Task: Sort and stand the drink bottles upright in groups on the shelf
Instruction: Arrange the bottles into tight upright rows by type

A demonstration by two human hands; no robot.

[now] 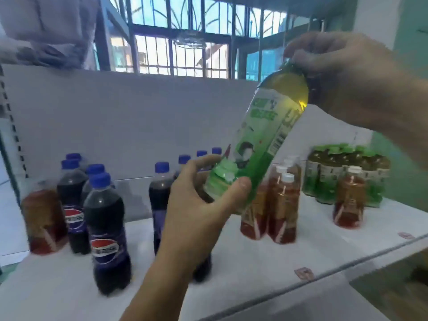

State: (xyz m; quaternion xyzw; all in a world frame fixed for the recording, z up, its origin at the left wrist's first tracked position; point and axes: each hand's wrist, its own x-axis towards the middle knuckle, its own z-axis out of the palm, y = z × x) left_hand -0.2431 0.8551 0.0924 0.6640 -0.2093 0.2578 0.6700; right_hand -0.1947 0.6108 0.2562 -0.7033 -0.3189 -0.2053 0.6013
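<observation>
I hold a green-labelled tea bottle (pixel 264 137) tilted in the air above the white shelf (pixel 266 262). My left hand (pixel 199 200) grips its lower end, and my right hand (pixel 342 75) grips its neck and cap at the upper right. Several cola bottles (pixel 106 218) with blue caps stand upright at the left and middle of the shelf. Red tea bottles with white caps (pixel 282 205) stand right of centre, one more (pixel 349 200) farther right and another (pixel 44 218) at the far left. Several green tea bottles (pixel 328 172) stand grouped at the back right.
The shelf's white back panel (pixel 129 117) rises behind the bottles, with a barred window (pixel 185 38) above it. Another person's sleeve (pixel 51 31) reaches over the panel at the upper left. The shelf's front edge (pixel 324 272) runs diagonally, with small stickers (pixel 303 273) near it.
</observation>
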